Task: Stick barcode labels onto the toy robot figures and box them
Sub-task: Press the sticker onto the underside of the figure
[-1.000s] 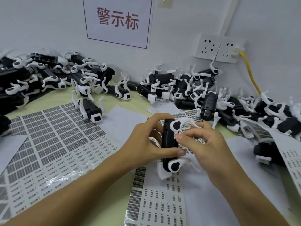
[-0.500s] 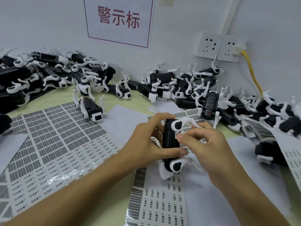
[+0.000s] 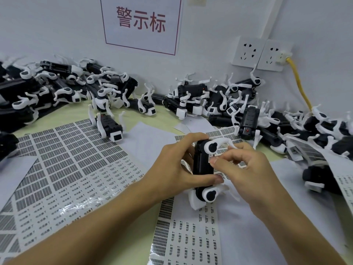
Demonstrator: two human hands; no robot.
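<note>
The left hand [image 3: 172, 169] grips a black-bodied toy robot figure with white plastic legs [image 3: 203, 165], thumb across its near side and fingers curled over the top, holding it above a long strip of barcode labels on white backing [image 3: 188, 236]. The right hand [image 3: 242, 173] pinches at the figure's side, thumb and forefinger pressed together; whether a label sits between them cannot be told. A large sheet of grey barcode labels [image 3: 63, 165] lies to the left on the pale yellow-green table [image 3: 65, 116]. Heaps of similar black-and-white figures [image 3: 219, 96] line the white wall [image 3: 47, 29].
</note>
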